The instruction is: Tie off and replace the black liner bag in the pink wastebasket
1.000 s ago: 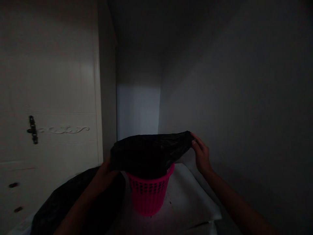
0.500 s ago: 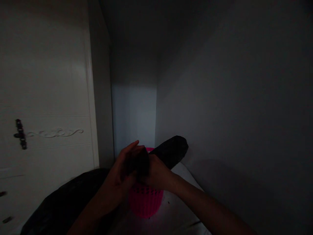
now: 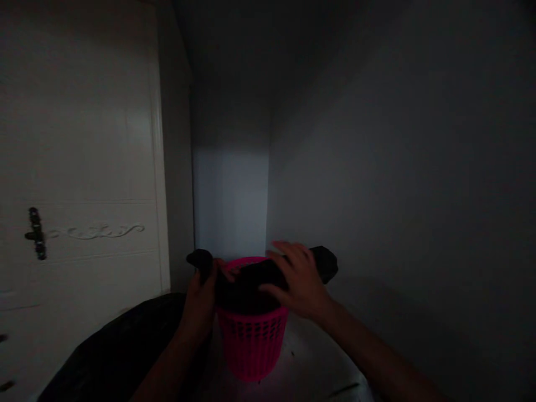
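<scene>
A pink basket (image 3: 253, 349) with a slatted, perforated side stands upright in front of me. Across its mouth lies a long, bunched black bag (image 3: 255, 285), probably plastic, whose far right end (image 3: 325, 263) sticks out beyond the rim. My left hand (image 3: 204, 296) is closed around the bag near its left end, and a black tip pokes out above the fingers. Over the right part of the bag, my right hand (image 3: 299, 279) has its fingers spread, seemingly touching it from above. Dim light hides the inside of the basket.
A big black bag-like bundle (image 3: 125, 340) fills the lower left. Beneath the basket is a pale surface (image 3: 310, 368) with a dark thin mark. A white door (image 3: 84, 139) with a dark handle (image 3: 37, 233) stands left; grey walls (image 3: 377, 167) meet behind.
My hands have moved apart, the left one leftward and the right one rightward. The black bag now stretches lower across the basket's mouth. The right hand's fingers have spread.
</scene>
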Demonstrator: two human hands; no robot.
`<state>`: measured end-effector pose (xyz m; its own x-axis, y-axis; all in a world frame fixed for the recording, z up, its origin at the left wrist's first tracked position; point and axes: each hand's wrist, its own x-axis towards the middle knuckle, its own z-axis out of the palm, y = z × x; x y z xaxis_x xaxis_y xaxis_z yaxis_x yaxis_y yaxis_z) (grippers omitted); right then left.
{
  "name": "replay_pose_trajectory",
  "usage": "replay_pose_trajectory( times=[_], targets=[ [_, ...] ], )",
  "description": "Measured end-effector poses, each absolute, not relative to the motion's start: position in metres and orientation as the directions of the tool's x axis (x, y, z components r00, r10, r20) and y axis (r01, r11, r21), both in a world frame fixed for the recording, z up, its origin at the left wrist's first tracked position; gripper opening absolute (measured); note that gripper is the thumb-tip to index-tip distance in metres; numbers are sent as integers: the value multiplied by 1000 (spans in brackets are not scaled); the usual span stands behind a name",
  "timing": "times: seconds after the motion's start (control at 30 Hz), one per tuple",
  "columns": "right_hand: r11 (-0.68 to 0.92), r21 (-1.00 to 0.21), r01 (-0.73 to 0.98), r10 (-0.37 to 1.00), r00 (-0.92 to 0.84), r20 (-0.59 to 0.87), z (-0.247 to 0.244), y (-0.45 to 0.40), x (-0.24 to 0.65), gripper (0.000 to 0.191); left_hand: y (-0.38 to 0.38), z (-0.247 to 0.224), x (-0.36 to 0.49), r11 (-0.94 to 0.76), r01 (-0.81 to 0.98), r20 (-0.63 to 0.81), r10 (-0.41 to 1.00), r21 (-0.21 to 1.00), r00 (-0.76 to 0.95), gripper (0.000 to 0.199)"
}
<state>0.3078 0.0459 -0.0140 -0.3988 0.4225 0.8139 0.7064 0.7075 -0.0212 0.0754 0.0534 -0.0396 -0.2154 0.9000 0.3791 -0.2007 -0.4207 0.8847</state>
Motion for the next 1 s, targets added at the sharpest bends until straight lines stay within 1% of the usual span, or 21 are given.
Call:
replay_pose_trajectory(
  times=[0.07, 0.1, 0.13, 0.17, 0.2, 0.23, 0.27, 0.3, 0.33, 0.37, 0.43, 0.5, 0.53, 0.57, 0.63, 0.7, 0.77, 0.83, 0.9, 0.93, 1.0],
  targets=[
    [595, -201, 778, 441, -106, 891, -14, 59, 344, 80, 56, -38, 73, -437, -152, 402, 890, 887, -215, 50],
    [548, -317, 774, 487, 13, 873, -16, 67, 361, 84, 55, -36, 72, -448, -86, 424, 882, 890, -206, 50],
    [505, -431, 748, 574, 82, 815, -17, 76, 375, 84, 53, -33, 73, -461, 1, 452, 871, 888, -190, 51],
    [462, -532, 709, 695, 83, 715, -18, 84, 386, 80, 51, -30, 74, -479, 101, 490, 858, 872, -156, 51],
    [422, -615, 666, 812, 24, 583, -17, 90, 393, 71, 49, -27, 77, -508, 203, 533, 841, 837, -93, 53],
    [390, -684, 616, 891, -66, 448, -15, 93, 397, 60, 47, -24, 80, -549, 296, 574, 819, 782, 1, 57],
    [372, -747, 551, 925, -159, 344, -11, 94, 397, 52, 47, -22, 84, -599, 376, 605, 788, 707, 117, 64],
    [374, -803, 464, 926, -236, 295, -4, 93, 394, 48, 48, -20, 88, -647, 442, 616, 752, 622, 235, 72],
    [395, -847, 355, 908, -289, 303, 3, 91, 390, 47, 50, -19, 91, -683, 500, 605, 720, 533, 338, 77],
    [434, -871, 232, 882, -309, 356, 11, 89, 385, 50, 54, -19, 94, -700, 554, 587, 700, 451, 407, 79],
    [540, -841, 25, 810, -287, 512, 24, 87, 377, 64, 64, -20, 96, -675, 658, 542, 709, 335, 451, 68],
    [635, -770, -66, 736, -252, 629, 27, 94, 376, 79, 75, -23, 92, -622, 720, 523, 743, 309, 418, 55],
    [662, -745, -78, 713, -239, 659, 23, 100, 376, 86, 80, -25, 88, -608, 726, 534, 750, 323, 390, 54],
    [670, -738, -76, 706, -243, 666, 16, 106, 377, 90, 84, -27, 84, -603, 717, 557, 749, 348, 359, 53],
    [628, -776, -52, 723, -329, 607, -2, 119, 373, 93, 90, -29, 77, -620, 661, 609, 735, 423, 299, 52],
    [548, -835, -43, 740, -439, 509, -18, 126, 357, 91, 92, -30, 75, -643, 575, 640, 727, 507, 249, 50],
    [474, -876, -92, 754, -472, 457, -26, 128, 332, 86, 92, -29, 77, -651, 497, 645, 733, 573, 216, 46],
    [422, -889, -176, 795, -400, 456, -25, 128, 302, 73, 91, -28, 83, -650, 443, 651, 739, 618, 176, 42],
    [385, -886, -259, 853, -265, 449, -20, 128, 274, 55, 91, -28, 87, -629, 380, 646, 757, 679, 99, 32],
    [372, -873, -314, 875, -195, 443, -18, 130, 264, 50, 90, -28, 88, -606, 329, 631, 775, 724, 40, 28],
    [347, -832, -433, 903, -83, 421, -17, 135, 249, 47, 88, -28, 89, -556, 154, 572, 815, 817, -95, 31]
  ],
)
